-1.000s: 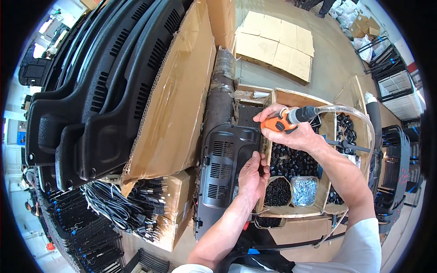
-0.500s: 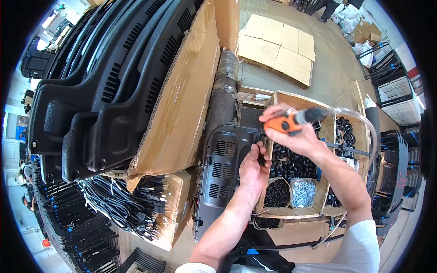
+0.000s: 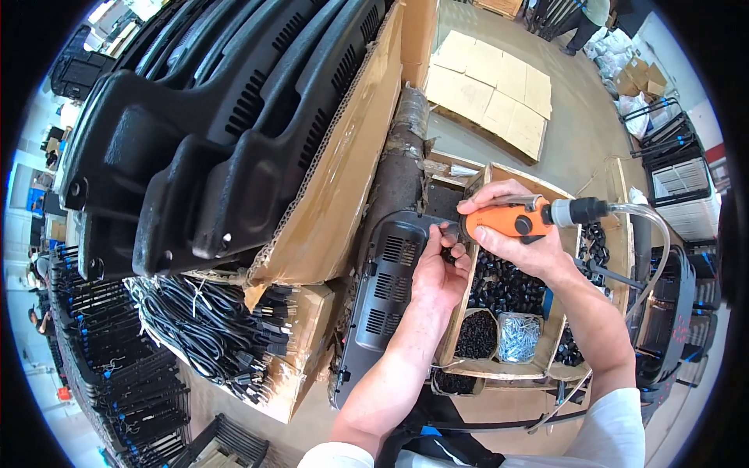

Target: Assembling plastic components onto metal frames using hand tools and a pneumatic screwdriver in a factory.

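Note:
My right hand [image 3: 511,234] grips an orange pneumatic screwdriver [image 3: 507,221] with a clear air hose [image 3: 654,234] running off to the right. Its tip points at the right edge of a long black vented plastic panel [image 3: 386,288] lying in front of me. My left hand [image 3: 438,269] rests on that edge and pinches a small black part right under the tool's tip. Both hands hover over the left rim of a wooden tray [image 3: 456,312].
The tray holds black plastic parts [image 3: 507,288], a tub of black screws [image 3: 477,334] and a bag of silver screws [image 3: 519,337]. Stacked black moulded panels [image 3: 218,132] lean on cardboard at left. Bundled black cables [image 3: 211,327] fill a box below. Flat cardboard sheets [image 3: 491,86] lie on the floor.
My left hand slid up along the panel's edge to meet the tool. My right hand brought the screwdriver slightly left, down to the left fingers.

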A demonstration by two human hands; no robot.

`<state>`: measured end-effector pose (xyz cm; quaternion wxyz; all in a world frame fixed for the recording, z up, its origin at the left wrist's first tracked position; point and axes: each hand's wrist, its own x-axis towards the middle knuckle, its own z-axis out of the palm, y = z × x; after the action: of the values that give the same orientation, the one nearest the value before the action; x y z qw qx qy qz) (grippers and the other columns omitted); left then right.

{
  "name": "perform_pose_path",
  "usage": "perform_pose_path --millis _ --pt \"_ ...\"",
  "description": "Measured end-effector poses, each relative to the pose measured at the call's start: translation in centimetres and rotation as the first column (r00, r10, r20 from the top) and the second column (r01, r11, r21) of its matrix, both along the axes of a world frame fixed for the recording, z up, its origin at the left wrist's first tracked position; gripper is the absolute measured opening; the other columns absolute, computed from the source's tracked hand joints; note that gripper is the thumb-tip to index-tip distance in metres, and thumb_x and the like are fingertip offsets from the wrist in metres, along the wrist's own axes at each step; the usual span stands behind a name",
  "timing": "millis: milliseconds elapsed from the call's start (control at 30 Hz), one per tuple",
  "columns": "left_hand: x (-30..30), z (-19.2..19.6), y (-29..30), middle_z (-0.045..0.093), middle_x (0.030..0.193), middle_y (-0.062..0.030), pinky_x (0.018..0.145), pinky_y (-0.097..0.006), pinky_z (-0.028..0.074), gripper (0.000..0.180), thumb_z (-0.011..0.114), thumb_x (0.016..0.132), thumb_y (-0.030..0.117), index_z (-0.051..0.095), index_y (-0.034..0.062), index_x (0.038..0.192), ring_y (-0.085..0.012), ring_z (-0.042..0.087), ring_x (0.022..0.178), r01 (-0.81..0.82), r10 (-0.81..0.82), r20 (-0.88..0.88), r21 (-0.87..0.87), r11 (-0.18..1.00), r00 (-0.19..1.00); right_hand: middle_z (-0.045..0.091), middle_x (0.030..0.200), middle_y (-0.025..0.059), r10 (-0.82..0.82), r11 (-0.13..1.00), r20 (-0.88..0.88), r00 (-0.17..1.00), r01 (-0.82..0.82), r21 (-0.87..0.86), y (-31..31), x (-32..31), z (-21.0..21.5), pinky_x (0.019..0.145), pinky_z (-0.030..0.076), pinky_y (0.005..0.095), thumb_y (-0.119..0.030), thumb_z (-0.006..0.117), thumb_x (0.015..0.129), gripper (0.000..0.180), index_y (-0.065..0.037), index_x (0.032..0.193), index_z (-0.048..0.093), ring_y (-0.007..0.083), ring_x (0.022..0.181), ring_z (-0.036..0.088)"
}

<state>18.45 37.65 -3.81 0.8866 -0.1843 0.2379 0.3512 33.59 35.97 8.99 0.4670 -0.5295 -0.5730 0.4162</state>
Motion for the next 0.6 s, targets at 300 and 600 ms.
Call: perform_pose_path --millis 300,600 --pt "-0.4 2.0 -1.1 0.07 0.105 -0.0059 0.073 -0.029 0.053 0.027 0.046 0.115 0.026 0.062 0.0065 0.121 -0.0175 0.065 0.087 0.076 -0.036 -0.251 0.151 0.986 0.967 0.074 0.119 0.0119 -0.067 0.995 -0.072 0.995 0.062 -0.072 4.0 -1.6 -1.3 0.101 0.056 0.036 -0.013 0.082 0.09 0.042 -0.004 0.126 0.063 0.0174 0.112 0.068" --pt "-4.1 -0.9 -4.9 0.074 0.11 -0.0079 0.076 -0.03 0.054 0.028 0.055 0.112 0.029 0.064 0.0077 0.129 -0.0174 0.068 0.087 0.165 -0.113 -0.175 0.324 0.931 0.978 0.075 0.115 0.0104 0.03 0.996 -0.028 0.999 -0.032 -0.079 5.9 -2.8 -3.2 0.101 0.055 0.0345 -0.01 0.081 0.088 0.041 -0.003 0.125 0.063 0.0172 0.113 0.069"
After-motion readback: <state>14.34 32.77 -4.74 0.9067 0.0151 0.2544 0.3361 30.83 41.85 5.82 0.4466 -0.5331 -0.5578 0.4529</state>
